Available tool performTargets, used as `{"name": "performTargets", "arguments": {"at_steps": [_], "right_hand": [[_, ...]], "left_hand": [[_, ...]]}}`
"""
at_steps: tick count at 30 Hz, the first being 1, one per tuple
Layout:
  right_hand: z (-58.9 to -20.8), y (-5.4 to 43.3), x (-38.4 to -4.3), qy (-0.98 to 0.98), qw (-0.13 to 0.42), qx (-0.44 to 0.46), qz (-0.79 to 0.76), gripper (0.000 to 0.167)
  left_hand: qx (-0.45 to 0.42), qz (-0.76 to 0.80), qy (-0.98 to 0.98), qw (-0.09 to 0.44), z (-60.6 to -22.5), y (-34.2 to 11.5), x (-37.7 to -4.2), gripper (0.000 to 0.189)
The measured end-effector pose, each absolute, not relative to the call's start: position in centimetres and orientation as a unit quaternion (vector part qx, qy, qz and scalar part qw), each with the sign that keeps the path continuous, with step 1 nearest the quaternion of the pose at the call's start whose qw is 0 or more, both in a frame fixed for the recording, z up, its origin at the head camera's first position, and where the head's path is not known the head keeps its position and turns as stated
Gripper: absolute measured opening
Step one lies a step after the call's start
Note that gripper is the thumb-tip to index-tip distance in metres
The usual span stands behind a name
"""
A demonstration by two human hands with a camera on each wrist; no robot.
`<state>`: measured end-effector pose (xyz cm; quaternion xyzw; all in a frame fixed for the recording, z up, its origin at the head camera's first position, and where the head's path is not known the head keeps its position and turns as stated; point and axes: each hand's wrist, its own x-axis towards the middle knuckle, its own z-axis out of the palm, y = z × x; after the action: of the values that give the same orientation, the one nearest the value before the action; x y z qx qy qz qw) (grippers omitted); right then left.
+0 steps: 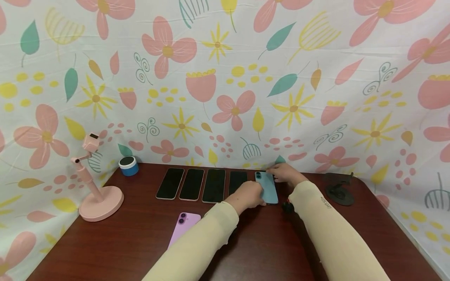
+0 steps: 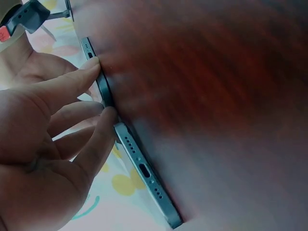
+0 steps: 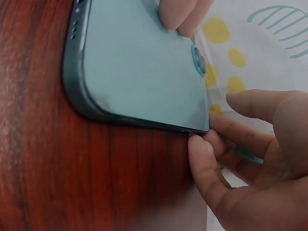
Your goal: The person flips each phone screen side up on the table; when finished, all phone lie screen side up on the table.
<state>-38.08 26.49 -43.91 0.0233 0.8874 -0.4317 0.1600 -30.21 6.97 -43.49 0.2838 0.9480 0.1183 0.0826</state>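
A light-blue smartphone (image 1: 268,189) lies back up at the right end of a row of phones, its camera lenses toward the wall. My left hand (image 1: 247,194) grips its lower left part; in the right wrist view, two of that hand's fingertips (image 3: 175,14) rest on its back. My right hand (image 1: 286,174) holds its far right corner, with fingertips (image 3: 199,149) against the side edge. Just left of it, a dark-screened phone (image 1: 238,177) is partly hidden by my left hand. In the left wrist view, a neighbouring phone's port end (image 2: 147,173) shows below my fingers.
Further left lie three more phones with dark screens (image 1: 214,185). A purple phone (image 1: 184,226) sits nearer, partly behind my left sleeve. A pink stand (image 1: 98,201) and blue jar (image 1: 128,166) stand at left, a dark stand (image 1: 340,192) at right. Floral cloth (image 1: 225,78) hangs behind.
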Motion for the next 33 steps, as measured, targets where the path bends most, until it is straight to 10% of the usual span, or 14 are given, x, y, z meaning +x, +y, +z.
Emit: {"name": "performTargets", "arguments": {"at_steps": [21, 33], "right_hand": [[-43.8, 25.0, -39.1, 0.929, 0.111, 0.047, -0.349, 0.048], [-43.9, 25.5, -38.9, 0.909, 0.125, 0.073, -0.392, 0.042]], "left_hand": [[0.315, 0.095, 0.941, 0.08, -43.6, 6.5, -30.1, 0.021], [0.315, 0.082, 0.94, 0.102, -43.2, 6.1, -30.0, 0.044]]}}
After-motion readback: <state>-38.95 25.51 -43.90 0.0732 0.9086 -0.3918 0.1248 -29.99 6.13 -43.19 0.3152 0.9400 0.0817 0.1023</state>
